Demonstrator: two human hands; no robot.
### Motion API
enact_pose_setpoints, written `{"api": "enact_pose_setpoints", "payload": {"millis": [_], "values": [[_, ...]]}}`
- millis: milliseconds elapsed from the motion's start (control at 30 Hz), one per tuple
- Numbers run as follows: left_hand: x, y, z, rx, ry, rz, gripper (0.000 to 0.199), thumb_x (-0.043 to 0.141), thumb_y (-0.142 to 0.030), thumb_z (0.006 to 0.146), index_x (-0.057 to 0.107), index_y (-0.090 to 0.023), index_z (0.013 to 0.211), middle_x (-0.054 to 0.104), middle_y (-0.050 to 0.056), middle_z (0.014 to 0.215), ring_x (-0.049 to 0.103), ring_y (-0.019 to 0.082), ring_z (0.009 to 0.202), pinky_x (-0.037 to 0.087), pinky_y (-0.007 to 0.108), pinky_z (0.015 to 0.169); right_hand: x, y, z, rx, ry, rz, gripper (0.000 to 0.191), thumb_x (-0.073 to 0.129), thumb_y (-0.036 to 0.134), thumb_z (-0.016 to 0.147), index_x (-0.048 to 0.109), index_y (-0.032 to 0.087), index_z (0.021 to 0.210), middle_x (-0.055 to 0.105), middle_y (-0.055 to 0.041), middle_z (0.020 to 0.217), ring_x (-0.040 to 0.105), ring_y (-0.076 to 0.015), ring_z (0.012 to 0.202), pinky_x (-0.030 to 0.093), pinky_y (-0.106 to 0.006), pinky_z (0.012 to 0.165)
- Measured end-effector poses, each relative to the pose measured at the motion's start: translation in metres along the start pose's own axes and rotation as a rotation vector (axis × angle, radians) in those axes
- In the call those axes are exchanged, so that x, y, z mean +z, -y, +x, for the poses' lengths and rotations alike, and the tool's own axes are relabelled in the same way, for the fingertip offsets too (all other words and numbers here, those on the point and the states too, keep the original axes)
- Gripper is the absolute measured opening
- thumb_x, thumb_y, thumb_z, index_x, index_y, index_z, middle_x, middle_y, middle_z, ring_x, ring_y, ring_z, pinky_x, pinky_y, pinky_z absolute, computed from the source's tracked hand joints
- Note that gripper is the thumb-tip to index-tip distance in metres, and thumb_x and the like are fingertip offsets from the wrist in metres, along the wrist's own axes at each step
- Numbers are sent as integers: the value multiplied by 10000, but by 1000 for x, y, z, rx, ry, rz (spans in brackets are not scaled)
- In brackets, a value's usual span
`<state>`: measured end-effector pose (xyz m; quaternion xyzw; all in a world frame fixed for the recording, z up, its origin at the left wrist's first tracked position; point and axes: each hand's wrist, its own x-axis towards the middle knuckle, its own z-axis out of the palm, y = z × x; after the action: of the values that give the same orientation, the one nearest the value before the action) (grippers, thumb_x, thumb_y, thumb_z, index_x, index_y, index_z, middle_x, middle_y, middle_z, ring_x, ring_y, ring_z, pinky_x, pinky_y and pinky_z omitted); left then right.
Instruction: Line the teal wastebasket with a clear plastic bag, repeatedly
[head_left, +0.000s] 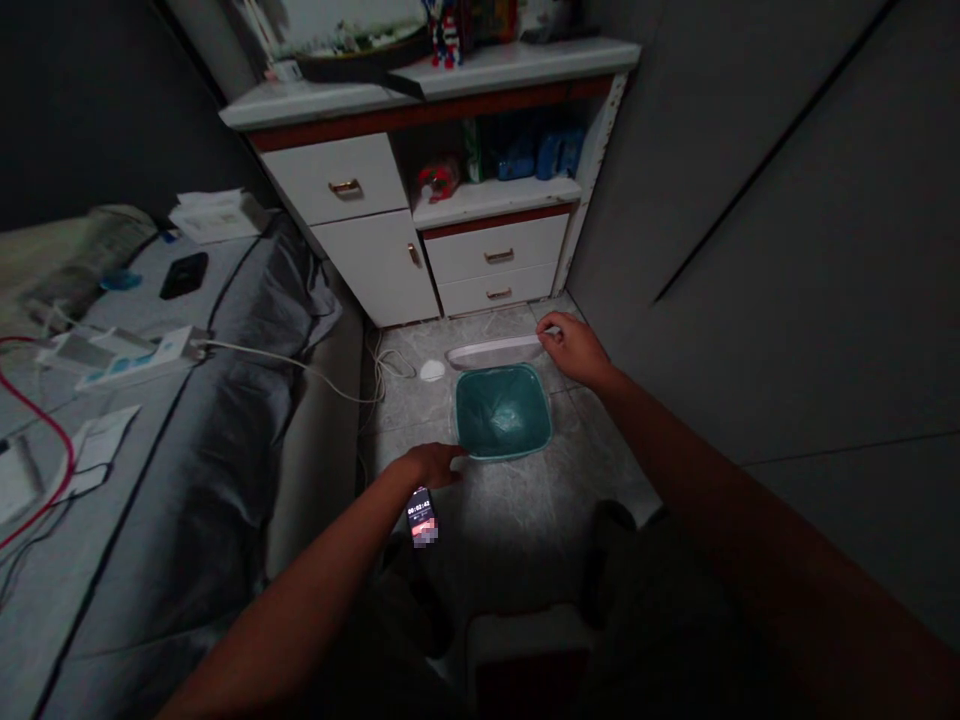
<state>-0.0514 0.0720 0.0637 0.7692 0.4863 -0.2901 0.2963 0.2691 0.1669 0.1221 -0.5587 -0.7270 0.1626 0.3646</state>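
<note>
A small bin stands on the floor in front of me, lined with a teal plastic bag that is folded over its edge. My left hand is at the bin's near left corner, fingers stretched out and apart, one fingertip against the rim. Beyond the bin, my right hand pinches the right end of a long pale rim ring, seen nearly edge-on. A phone with a lit timer screen lies below my left hand.
A white cabinet closes off the far side, and a grey panelled wall the right. On the left is a bed with a power strip. A white cable and a small white object lie on the floor.
</note>
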Motion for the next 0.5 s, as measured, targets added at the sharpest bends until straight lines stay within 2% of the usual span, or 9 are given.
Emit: {"api": "enact_pose_setpoints", "payload": {"millis": [133,267,367,500], "values": [[-1,0,1,-19,15,-16,685,644,-457,964,493,-348,1623,592,118,1580,645,344,1368,521,408,1087,9,-2,7,-29,-106,-92,348,506,210,976,761,218,1212,627,-130,1306,625,-265,1186,522,-399,1041],[-1,1,2,-22,17,-26,658,611,-455,981,501,-346,1620,586,129,1586,613,362,1403,504,438,1106,21,-18,12,38,-28,-141,612,564,229,943,591,230,1555,495,-136,1538,624,-280,1253,515,-429,1121],[1,6,4,-9,12,-42,655,604,-438,980,501,-346,1620,635,121,1538,643,346,1367,508,420,1090,31,-36,18,93,26,-131,752,599,254,913,470,216,1653,473,-142,1581,612,-288,1301,492,-435,1171],[6,13,10,-2,5,-68,645,609,-435,969,525,-354,1604,745,110,1379,724,330,1234,533,395,1019,39,-51,26,111,67,-111,811,591,259,896,410,181,1683,510,-148,1569,528,-282,1431,422,-431,1243]]}}
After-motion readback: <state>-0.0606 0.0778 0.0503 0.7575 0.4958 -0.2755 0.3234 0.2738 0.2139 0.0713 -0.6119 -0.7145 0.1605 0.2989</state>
